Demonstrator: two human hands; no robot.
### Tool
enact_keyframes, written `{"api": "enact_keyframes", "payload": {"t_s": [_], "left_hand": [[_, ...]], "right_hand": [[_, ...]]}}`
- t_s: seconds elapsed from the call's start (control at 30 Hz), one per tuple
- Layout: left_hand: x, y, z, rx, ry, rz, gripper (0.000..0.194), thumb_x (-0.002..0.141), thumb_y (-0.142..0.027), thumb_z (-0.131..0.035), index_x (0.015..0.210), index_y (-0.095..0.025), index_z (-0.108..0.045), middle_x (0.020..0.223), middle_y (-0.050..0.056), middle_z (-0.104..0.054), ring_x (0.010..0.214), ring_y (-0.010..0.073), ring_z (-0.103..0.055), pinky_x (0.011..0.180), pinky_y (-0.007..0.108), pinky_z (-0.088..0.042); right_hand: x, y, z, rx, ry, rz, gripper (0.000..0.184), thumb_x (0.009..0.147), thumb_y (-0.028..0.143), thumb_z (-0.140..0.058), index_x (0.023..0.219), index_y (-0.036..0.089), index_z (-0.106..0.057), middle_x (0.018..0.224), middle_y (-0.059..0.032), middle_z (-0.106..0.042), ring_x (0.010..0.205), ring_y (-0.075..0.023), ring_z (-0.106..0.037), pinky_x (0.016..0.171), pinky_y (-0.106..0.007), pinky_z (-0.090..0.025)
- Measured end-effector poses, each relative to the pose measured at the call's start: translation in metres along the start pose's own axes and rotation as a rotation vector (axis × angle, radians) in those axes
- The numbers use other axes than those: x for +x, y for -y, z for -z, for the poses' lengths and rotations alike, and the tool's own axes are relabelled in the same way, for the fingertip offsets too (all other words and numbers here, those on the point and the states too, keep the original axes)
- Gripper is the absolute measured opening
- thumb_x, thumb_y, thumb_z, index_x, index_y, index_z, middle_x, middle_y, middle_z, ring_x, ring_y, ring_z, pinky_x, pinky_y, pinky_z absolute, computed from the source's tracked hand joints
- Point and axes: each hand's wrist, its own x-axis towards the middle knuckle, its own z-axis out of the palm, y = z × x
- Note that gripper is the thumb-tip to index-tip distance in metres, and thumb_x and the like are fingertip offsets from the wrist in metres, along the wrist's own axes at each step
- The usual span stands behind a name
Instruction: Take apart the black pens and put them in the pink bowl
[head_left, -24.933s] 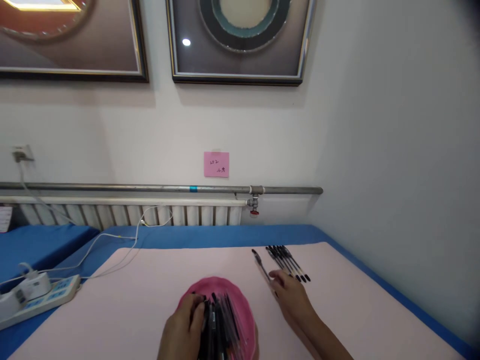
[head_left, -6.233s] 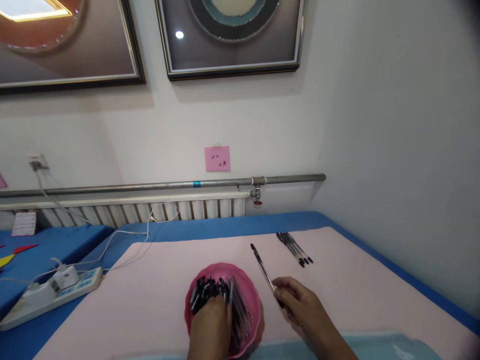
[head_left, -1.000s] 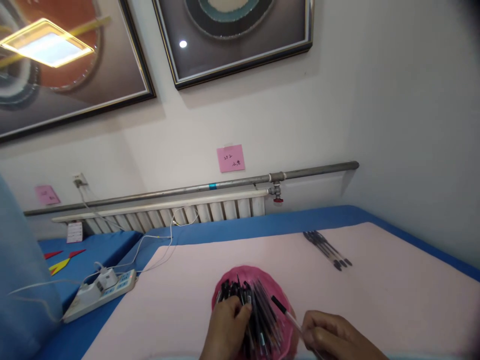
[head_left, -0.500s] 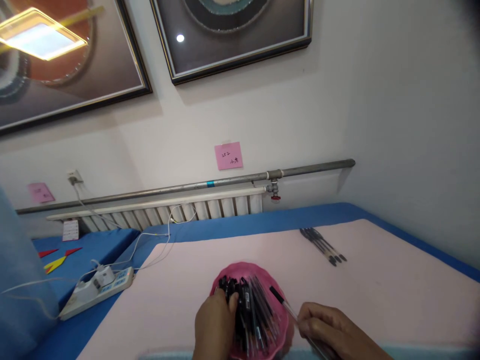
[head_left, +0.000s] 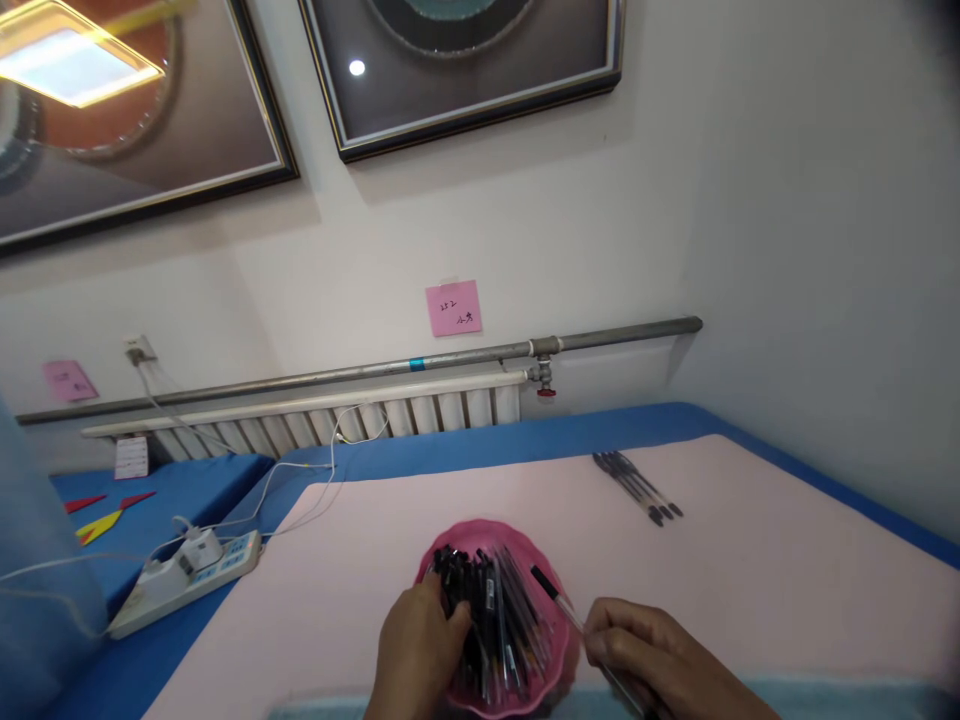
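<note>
In front of me, a pink scalloped bowl (head_left: 551, 670) holds a pile of black pens and slim clear sticks that look like pen barrels or refills (head_left: 517, 610). My left hand (head_left: 420, 635) is over the bowl's left side, thumb and fingers closed around some black pens (head_left: 457, 580); the fingertips are partly hidden among them. To the right of the bowl, my right hand (head_left: 637, 645) grips a clear-barrelled pen (head_left: 559, 595) by its middle. Its black end points up and left, over the bowl's right rim.
Several dark-ended pens (head_left: 637, 488) lie side by side on the pink sheet (head_left: 360, 560) at the back right. A white power strip (head_left: 187, 585) with plugs and cables sits on the blue cover to the left. Behind the table are a radiator (head_left: 405, 412) and a metal pipe (head_left: 337, 375).
The view has shifted slightly. My left thumb has moved a little among the pens in the bowl. My right hand keeps its hold on the pen in much the same place.
</note>
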Motion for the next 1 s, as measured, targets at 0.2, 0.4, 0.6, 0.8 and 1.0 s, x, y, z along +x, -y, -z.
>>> {"api": "enact_keyframes", "payload": {"t_s": [0.2, 0.4, 0.6, 0.8, 1.0], "left_hand": [[-0.003, -0.002, -0.001, -0.218, -0.069, -0.054, 0.011, 0.071, -0.018, -0.047, 0.075, -0.018, -0.057, 0.073, 0.004, -0.064, 0.07, 0.0176, -0.057, 0.062, 0.027, -0.035], [-0.014, -0.026, -0.021, -1.238, 0.431, -0.076, 0.032, 0.074, -0.045, -0.054, 0.088, -0.017, -0.056, 0.054, -0.006, -0.044, 0.038, 0.005, -0.033, 0.039, 0.019, -0.027], [-0.019, -0.036, -0.027, -1.55, 0.542, -0.014, 0.042, 0.061, -0.048, -0.07, 0.08, -0.015, -0.054, 0.043, -0.012, -0.029, 0.032, -0.0001, -0.013, 0.031, 0.016, -0.01], [-0.011, -0.027, -0.008, -1.609, 0.194, 0.075, 0.042, 0.059, -0.048, -0.071, 0.066, -0.019, -0.041, 0.045, -0.013, -0.023, 0.036, 0.0001, -0.013, 0.034, 0.015, -0.009], [0.008, 0.01, 0.006, -0.889, -0.067, 0.041, 0.037, 0.064, -0.047, -0.063, 0.053, -0.018, -0.041, 0.045, -0.009, -0.035, 0.042, 0.0054, -0.032, 0.042, 0.019, -0.024]], "right_hand": [[0.008, -0.011, -0.004, 0.039, 0.088, -0.007, 0.016, 0.067, 0.03, -0.047, 0.056, 0.019, -0.045, 0.04, 0.0088, -0.033, 0.037, -0.0051, -0.023, 0.038, -0.02, -0.014], [0.014, -0.023, -0.006, 0.085, 0.278, 0.013, 0.023, 0.07, 0.039, -0.048, 0.059, 0.019, -0.048, 0.036, 0.01, -0.032, 0.033, -0.0044, -0.021, 0.036, -0.021, -0.013], [0.009, -0.014, -0.012, 0.029, 0.362, 0.034, 0.033, 0.073, 0.047, -0.049, 0.061, 0.017, -0.051, 0.036, 0.0088, -0.034, 0.034, -0.0047, -0.026, 0.038, -0.02, -0.015], [0.001, -0.008, -0.014, -0.029, 0.316, -0.053, 0.01, 0.065, 0.025, -0.052, 0.06, 0.017, -0.053, 0.043, 0.0076, -0.04, 0.038, -0.004, -0.03, 0.039, -0.019, -0.016], [0.007, -0.018, -0.011, 0.039, 0.2, -0.107, 0.008, 0.065, 0.023, -0.047, 0.059, 0.019, -0.048, 0.039, 0.0096, -0.038, 0.031, -0.0032, -0.025, 0.033, -0.018, -0.015]]}}
